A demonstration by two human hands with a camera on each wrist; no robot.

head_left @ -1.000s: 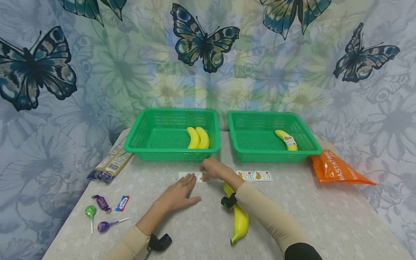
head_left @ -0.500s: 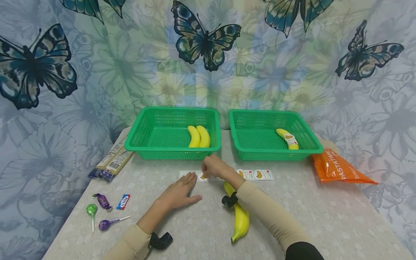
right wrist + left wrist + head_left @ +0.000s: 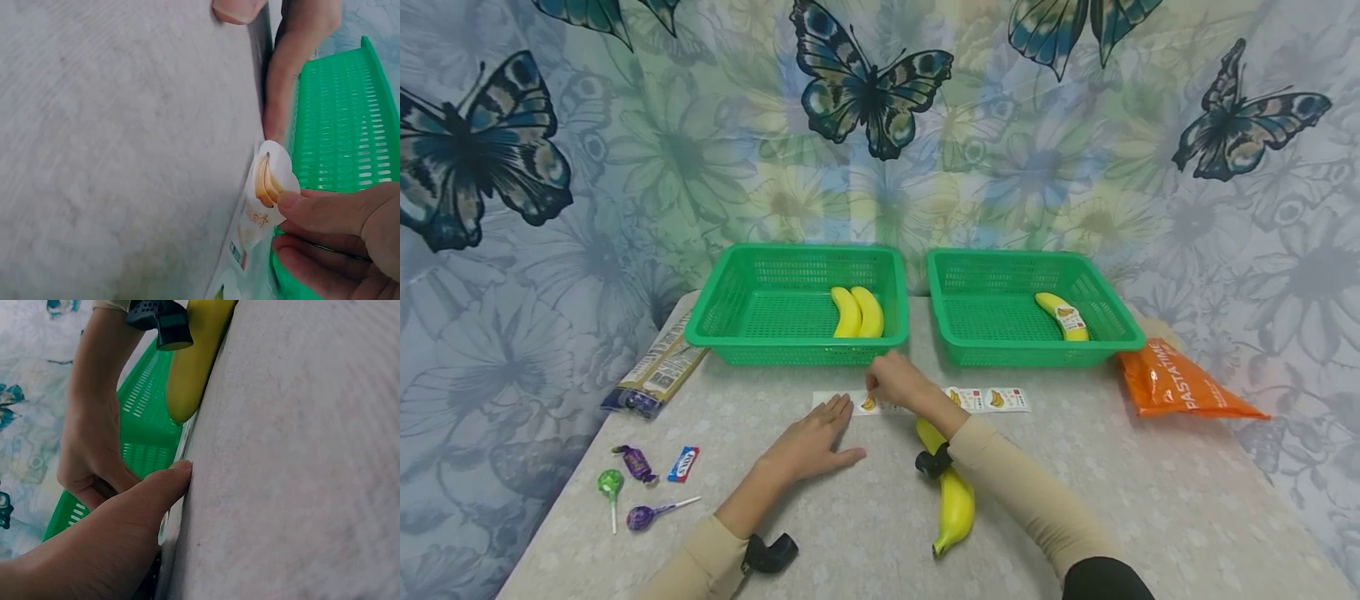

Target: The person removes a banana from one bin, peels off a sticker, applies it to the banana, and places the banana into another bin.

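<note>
A strip of banana stickers [image 3: 1006, 400] lies across the table in front of the baskets. My left hand [image 3: 812, 440] rests flat with its fingertips on the strip's left end, thumb spread toward the right. Between thumb and fingers, my right hand [image 3: 904, 385] pinches a banana sticker [image 3: 267, 178]; the right wrist view shows its rounded white edge raised from the strip. My right forearm passes over the upper end of a yellow banana [image 3: 956, 512], which lies on the table. The middle of the strip is hidden behind the right hand.
Behind the strip stand a green basket [image 3: 797, 355] with two bananas and another green basket [image 3: 1022, 357] with one stickered banana. Wrapped candies and lollipops, including a green lollipop [image 3: 611, 482], lie at left. An orange packet [image 3: 1183, 383] and a gold packet [image 3: 655, 367] flank the baskets.
My right fingers have risen slightly off the strip, with the sticker pinched. The left hand stays in place. The head view has shifted a little.
</note>
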